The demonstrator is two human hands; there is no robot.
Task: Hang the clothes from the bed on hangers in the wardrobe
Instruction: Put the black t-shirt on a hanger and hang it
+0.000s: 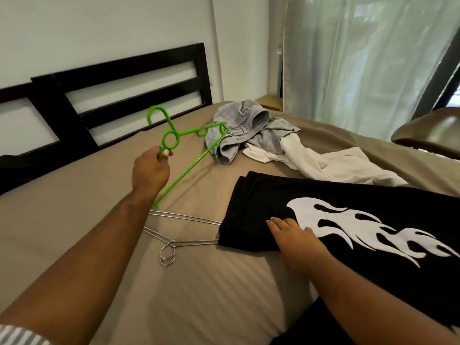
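My left hand (150,170) is shut on a bright green plastic hanger (171,139) and holds it lifted above the bed, hook pointing up. A black garment with a white flame print (348,220) lies spread on the tan bedsheet (99,207) at the right. My right hand (296,239) rests flat on its left part, fingers spread. Metal wire hangers (171,241) lie on the sheet between my arms, partly under the black garment's edge. Grey jeans (246,128) and a white garment (321,163) lie crumpled farther back.
A dark slatted headboard (119,95) stands against the wall at the back left. A sheer curtain (361,58) covers the window on the right. A dark rounded chair or stool (433,130) sits at the right edge beside the bed.
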